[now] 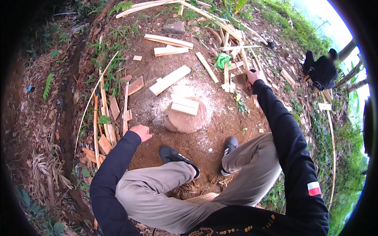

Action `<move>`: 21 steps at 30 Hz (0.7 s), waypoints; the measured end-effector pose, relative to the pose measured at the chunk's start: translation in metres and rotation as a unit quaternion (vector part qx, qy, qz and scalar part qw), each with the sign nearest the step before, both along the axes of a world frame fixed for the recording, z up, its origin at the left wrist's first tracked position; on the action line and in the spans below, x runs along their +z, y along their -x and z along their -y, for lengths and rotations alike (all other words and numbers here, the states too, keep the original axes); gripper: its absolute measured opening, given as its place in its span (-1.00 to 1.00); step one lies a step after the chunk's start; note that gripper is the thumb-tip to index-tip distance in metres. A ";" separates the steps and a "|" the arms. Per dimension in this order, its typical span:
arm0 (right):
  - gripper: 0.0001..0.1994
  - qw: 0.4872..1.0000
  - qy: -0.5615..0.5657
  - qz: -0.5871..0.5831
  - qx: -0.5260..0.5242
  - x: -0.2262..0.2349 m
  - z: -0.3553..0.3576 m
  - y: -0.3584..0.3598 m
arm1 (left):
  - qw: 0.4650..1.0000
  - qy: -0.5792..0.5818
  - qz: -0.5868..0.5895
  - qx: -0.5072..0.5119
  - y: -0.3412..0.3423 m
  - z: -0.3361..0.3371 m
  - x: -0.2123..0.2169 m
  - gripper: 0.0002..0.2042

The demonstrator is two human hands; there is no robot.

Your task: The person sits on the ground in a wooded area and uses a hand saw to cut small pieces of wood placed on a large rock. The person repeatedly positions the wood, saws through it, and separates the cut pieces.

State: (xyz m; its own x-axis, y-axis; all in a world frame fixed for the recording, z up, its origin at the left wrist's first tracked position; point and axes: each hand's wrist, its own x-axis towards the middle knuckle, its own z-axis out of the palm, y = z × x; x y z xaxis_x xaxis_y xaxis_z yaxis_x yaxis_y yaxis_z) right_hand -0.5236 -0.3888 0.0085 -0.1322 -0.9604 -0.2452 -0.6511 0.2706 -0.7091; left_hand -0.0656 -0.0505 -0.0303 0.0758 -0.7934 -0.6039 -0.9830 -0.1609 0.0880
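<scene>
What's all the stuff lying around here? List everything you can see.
stump: one, reddish-brown, centre of the bare soil
wood block: one, pale, on the stump
plank: one, pale, beyond the stump
wood offcuts: many, pale, scattered on the ground
thin strips: several, tan, at the left
green bag: one, among the offcuts
stone: one, grey, far side
other person: one, dark clothes, upper right
shoes: two, black
left hand: empty, open
right hand: gripping a brown board
</scene>
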 end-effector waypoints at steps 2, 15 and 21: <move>-0.56 0.999 0.030 0.026 -0.007 0.007 -0.006 -0.012 | 1.000 -0.003 0.004 0.008 -0.003 -0.004 0.003 -0.68; -0.71 0.978 -0.103 0.183 -0.001 -0.020 0.004 0.022 | 1.000 0.008 0.002 -0.005 -0.001 0.003 0.005 -0.66; -0.66 0.998 -0.038 0.046 -0.037 -0.004 -0.001 0.020 | 1.000 0.003 0.010 -0.005 -0.002 0.003 0.003 -0.66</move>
